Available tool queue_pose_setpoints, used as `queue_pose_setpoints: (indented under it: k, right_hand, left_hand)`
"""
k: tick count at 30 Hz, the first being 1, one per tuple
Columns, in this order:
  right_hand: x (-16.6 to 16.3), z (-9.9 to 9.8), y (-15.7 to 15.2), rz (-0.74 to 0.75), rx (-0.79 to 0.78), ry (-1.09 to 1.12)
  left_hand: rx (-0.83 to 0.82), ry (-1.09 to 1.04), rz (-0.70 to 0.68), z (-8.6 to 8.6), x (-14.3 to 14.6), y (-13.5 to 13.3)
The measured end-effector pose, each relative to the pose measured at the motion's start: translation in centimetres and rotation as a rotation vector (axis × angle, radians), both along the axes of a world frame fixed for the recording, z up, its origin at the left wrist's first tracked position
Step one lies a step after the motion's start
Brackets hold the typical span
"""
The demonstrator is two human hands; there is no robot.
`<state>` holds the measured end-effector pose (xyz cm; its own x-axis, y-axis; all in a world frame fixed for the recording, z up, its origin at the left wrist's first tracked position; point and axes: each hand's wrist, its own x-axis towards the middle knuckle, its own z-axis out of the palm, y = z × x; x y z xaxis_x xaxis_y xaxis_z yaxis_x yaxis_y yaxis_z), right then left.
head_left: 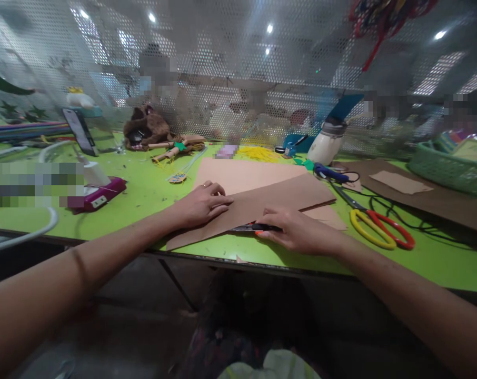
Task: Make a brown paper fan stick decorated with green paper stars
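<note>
My left hand (202, 202) lies palm down on a long brown cardboard sheet (278, 200) on the green table, its fingers bent and pressing the sheet's left part. My right hand (297, 229) is closed around a slim black and orange cutter (251, 228) that lies along the sheet's near edge. A paler cardboard sheet (238, 173) lies under and behind the brown one.
Yellow and red scissors (380, 226) and black cable lie right of my right hand. A green basket (447, 168) stands far right, a white glue gun stand (327, 142) behind, a magenta device (98, 192) left. The green table's front edge (207, 258) runs near me.
</note>
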<state>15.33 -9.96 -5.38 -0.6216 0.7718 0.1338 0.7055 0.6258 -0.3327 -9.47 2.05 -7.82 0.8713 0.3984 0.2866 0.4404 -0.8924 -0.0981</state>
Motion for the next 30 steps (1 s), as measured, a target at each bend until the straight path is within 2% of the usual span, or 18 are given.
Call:
queue_pose_setpoints:
  k: [10, 19, 30]
  right_hand:
    - [0.5, 0.3, -1.1, -0.011, -0.042, 0.011]
    - [-2.1, 0.7, -0.2, 0.011, -0.032, -0.028]
    - [-1.8, 0.6, -1.0, 0.029, -0.044, 0.013]
  left_hand:
    - [-0.009, -0.003, 0.011, 0.1, 0.1, -0.2]
    - [0.005, 0.01, 0.011, 0.1, 0.1, -0.1]
    - [0.007, -0.001, 0.016, -0.1, 0.0, 0.0]
